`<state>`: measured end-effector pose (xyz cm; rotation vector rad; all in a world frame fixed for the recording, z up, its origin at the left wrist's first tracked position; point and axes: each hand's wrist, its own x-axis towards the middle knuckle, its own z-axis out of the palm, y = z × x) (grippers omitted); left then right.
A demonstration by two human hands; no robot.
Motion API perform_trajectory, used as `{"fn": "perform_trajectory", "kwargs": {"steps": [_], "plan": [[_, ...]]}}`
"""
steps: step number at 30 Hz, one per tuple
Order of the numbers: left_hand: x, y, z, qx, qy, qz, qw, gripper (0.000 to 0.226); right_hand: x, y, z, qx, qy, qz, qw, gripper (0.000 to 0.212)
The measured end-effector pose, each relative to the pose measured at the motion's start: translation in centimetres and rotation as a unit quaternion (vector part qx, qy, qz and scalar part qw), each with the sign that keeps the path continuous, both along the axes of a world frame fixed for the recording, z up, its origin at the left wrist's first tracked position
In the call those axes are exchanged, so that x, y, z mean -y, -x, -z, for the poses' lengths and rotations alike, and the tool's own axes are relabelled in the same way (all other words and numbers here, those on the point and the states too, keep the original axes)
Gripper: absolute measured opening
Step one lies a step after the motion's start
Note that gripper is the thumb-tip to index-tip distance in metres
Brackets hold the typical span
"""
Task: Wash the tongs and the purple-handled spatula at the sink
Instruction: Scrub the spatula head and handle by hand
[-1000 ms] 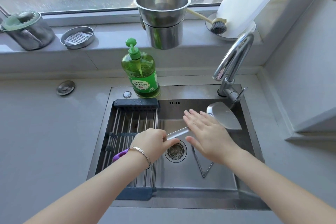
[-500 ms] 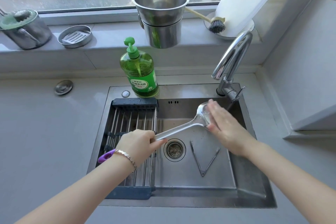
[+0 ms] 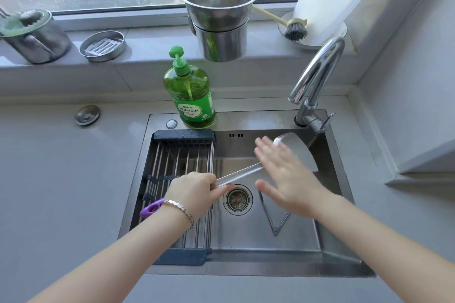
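Observation:
My left hand (image 3: 197, 192) grips the steel spatula (image 3: 299, 152) by its handle, above the sink (image 3: 290, 251). The purple end of the handle (image 3: 150, 207) sticks out behind my wrist. The flat blade points toward the back right, just under the faucet (image 3: 317, 76). My right hand (image 3: 288, 177) lies flat with fingers spread on the blade and shaft, covering part of them. The metal tongs (image 3: 273, 216) lie open in a V on the sink floor, right of the drain (image 3: 237, 199), partly under my right hand.
A roll-up drying rack (image 3: 182, 174) covers the sink's left side. A green soap bottle (image 3: 189, 96) stands on the back rim. Steel pots (image 3: 219, 19), a dish brush (image 3: 294, 28), a small tin (image 3: 102, 45) and a mug (image 3: 34, 37) sit on the windowsill.
My right hand slid from the blade's tip back down along the spatula toward the shaft, flattening over it. The blade turned face up. My left hand kept its grip.

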<state>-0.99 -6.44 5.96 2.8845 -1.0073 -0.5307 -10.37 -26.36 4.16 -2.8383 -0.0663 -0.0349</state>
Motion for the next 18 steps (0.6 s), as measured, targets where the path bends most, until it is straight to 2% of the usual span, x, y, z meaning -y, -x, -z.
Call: {"fn": "perform_trajectory", "kwargs": {"steps": [2,5,10,13,16,18], "plan": [[-0.1,0.1,0.1,-0.005,0.009,-0.015,1.000,0.046,0.2,0.3,0.4,0.007,0.019,-0.007,1.000,0.087],[-0.1,0.3,0.1,-0.026,0.034,-0.057,0.997,0.045,1.4,0.6,0.5,0.004,-0.020,0.096,0.995,0.100],[0.4,0.8,0.2,-0.056,0.042,-0.092,0.993,0.042,-2.0,1.0,0.9,-0.018,0.064,0.015,0.998,0.085],[0.9,0.9,0.2,-0.057,0.051,-0.110,0.991,0.042,-2.5,0.5,0.7,0.013,0.045,0.040,0.998,0.081],[1.5,1.3,0.1,-0.059,0.063,-0.123,0.989,0.042,-5.0,0.6,1.4,0.033,0.056,-0.059,0.996,0.077],[1.6,1.3,-0.2,-0.063,0.071,-0.135,0.986,0.041,-4.4,0.1,1.4,0.060,0.068,-0.059,0.994,0.077]]}}
